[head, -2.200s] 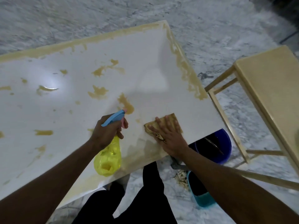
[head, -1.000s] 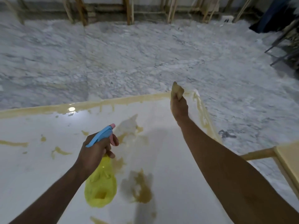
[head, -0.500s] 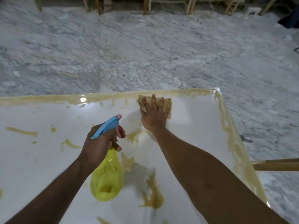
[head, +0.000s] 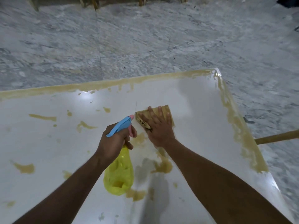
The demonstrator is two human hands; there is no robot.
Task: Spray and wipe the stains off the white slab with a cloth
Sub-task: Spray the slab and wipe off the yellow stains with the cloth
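The white slab [head: 194, 102] fills the lower view, with yellow-brown stains along its far and right edges and several blotches across its surface. My left hand [head: 113, 143] grips a yellow spray bottle [head: 119, 173] with a blue head and pink trigger, held above the slab's middle. Just to its right, my right hand [head: 159, 126] lies flat with fingers spread, pressing a folded tan cloth [head: 165, 110] onto the slab. A large stain [head: 163, 165] sits beside my right forearm.
Grey marble floor [head: 145, 38] surrounds the slab. A wooden bar [head: 278, 138] sticks out past the slab's right edge. Wooden frame legs [head: 95, 3] stand at the far top of the view.
My right hand has dragged the cloth back from the slab's far edge toward me, close to the spray nozzle. The left hand keeps hold of the bottle in much the same place.
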